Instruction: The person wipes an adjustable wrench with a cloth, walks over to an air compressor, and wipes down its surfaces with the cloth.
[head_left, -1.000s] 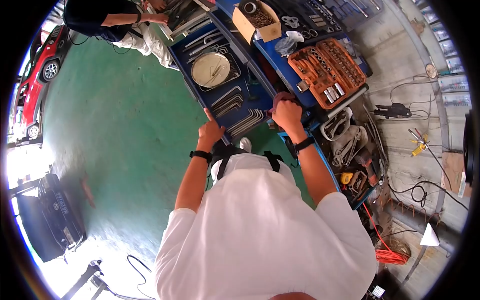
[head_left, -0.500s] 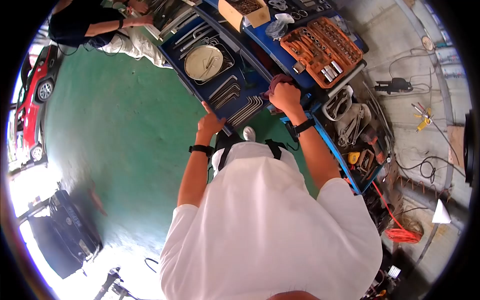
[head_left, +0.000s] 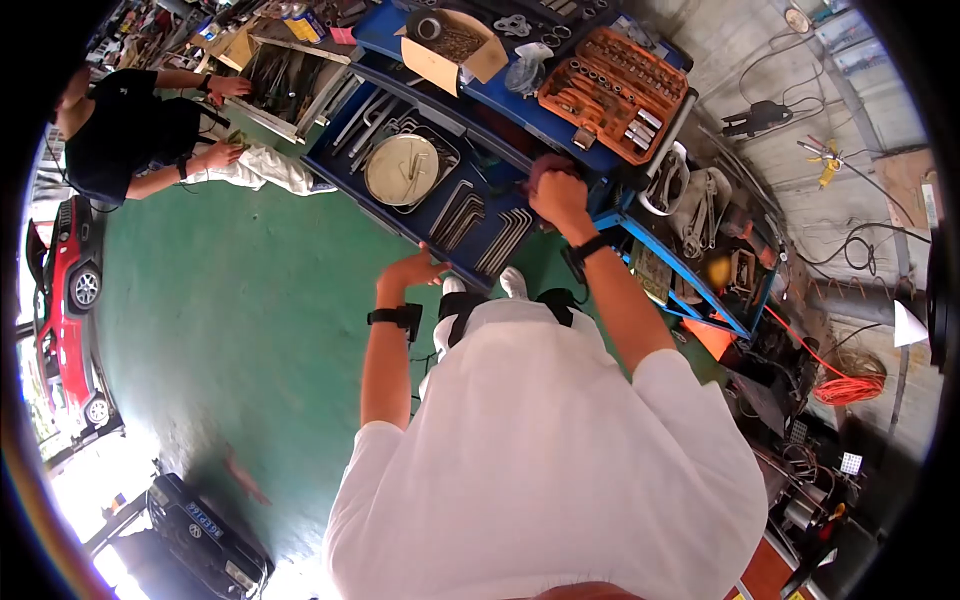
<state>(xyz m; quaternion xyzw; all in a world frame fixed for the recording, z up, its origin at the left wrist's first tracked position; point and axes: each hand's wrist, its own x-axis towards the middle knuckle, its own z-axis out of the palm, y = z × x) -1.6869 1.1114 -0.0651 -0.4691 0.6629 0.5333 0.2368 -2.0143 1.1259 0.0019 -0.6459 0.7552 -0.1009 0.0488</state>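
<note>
My right hand (head_left: 562, 200) is closed around a dark red cloth (head_left: 550, 164) at the right end of a pulled-out blue drawer (head_left: 372, 205). Beside the drawer's front edge, my left hand (head_left: 412, 268) has its fingers stretched toward the rim and holds nothing; whether they touch it I cannot tell. Inside the drawer lie several L-shaped hex keys (head_left: 462, 216), with more hex keys (head_left: 508, 236) nearer me. A round pale dish (head_left: 402, 170) with small thin pieces in it sits farther left, near other metal tools.
An orange socket set (head_left: 610, 95) and a cardboard box (head_left: 445, 60) stand on the blue cabinet top. To the right is a blue-framed tool cart (head_left: 690, 280). At the left, a co-worker (head_left: 135, 140) in a dark shirt reaches toward another drawer (head_left: 290, 85). A red car (head_left: 70, 300) stands beyond.
My left hand has shifted from lying on the drawer's front edge, index finger extended, to beside it. My right hand keeps hold of the cloth. The view has turned, and more of the co-worker shows.
</note>
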